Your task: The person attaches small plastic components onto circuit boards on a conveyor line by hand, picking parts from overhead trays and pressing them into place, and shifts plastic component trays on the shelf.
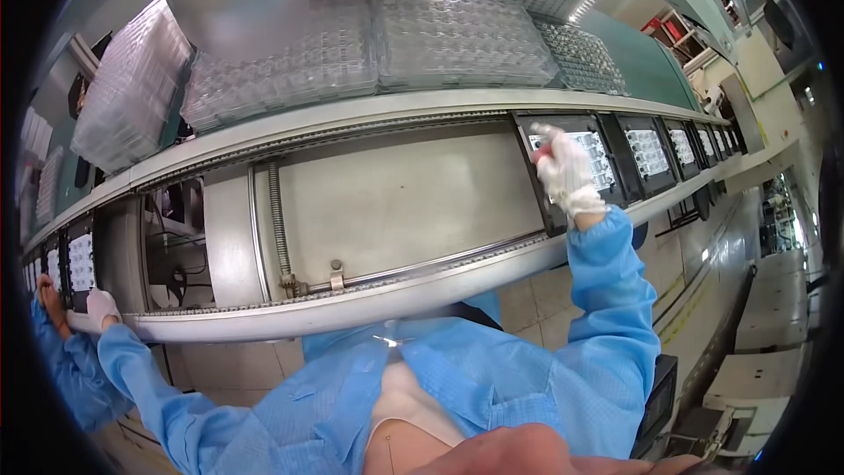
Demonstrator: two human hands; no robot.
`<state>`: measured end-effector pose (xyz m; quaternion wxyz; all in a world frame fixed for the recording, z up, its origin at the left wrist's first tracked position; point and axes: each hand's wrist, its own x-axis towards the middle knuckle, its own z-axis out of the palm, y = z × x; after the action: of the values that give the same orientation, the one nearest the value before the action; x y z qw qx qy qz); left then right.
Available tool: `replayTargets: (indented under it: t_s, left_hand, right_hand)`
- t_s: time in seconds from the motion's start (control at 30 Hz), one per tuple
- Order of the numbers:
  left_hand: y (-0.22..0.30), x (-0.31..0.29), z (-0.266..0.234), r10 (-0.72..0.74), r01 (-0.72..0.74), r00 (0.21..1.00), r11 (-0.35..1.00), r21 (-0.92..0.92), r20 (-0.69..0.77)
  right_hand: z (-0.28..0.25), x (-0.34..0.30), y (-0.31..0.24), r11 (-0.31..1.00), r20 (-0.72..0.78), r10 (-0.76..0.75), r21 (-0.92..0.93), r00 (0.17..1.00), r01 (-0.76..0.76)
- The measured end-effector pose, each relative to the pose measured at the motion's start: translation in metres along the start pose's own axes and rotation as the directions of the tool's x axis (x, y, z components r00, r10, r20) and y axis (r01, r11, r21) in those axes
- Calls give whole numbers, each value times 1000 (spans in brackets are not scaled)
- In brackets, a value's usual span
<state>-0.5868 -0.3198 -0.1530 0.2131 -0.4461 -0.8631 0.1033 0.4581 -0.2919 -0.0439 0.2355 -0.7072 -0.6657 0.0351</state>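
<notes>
My right hand [567, 173], in a white glove, reaches over a black carrier frame [549, 209] on the conveyor. A white panel with small metallic parts [600, 163] lies in that frame, partly hidden by my hand. At least one finger stretches toward the frame's far left; reddish fingertips show beside it, and no held object can be made out. My left hand [103, 306], also gloved in white, is at the conveyor's near rail [264, 321], beside another black frame with a white panel [81, 262]. Its fingers are too small to make out.
Several similar carriers [649, 154] run along the conveyor to the right. Stacks of clear plastic trays [462, 40] stand on a green bench [646, 53] beyond it. A threaded rod [280, 220] crosses the conveyor bed. A co-worker's bare hand [53, 306] is at the far left.
</notes>
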Motion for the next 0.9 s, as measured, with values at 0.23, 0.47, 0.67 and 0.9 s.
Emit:
replayTargets:
  t_s: [0.23, 0.47, 0.67, 0.9]
  left_hand:
    - [96, -108, -185, 65, -51, 997, 961, -272, 40]
    - [187, -211, -273, 254, -230, 967, 865, -447, -6]
    - [31, -133, -297, 515, -478, 848, 636, -606, -128]
    - [-9, -53, -221, 787, -641, 600, 368, -673, -142]
  right_hand:
    - [19, 25, 60, 966, -175, -50, -258, 983, 3]
    - [-47, 40, 66, 934, -160, 43, -344, 986, -97]
    - [-65, 36, -201, 905, -76, -38, -426, 996, 2]
    - [90, 86, -420, 928, -145, -298, -277, 943, 251]
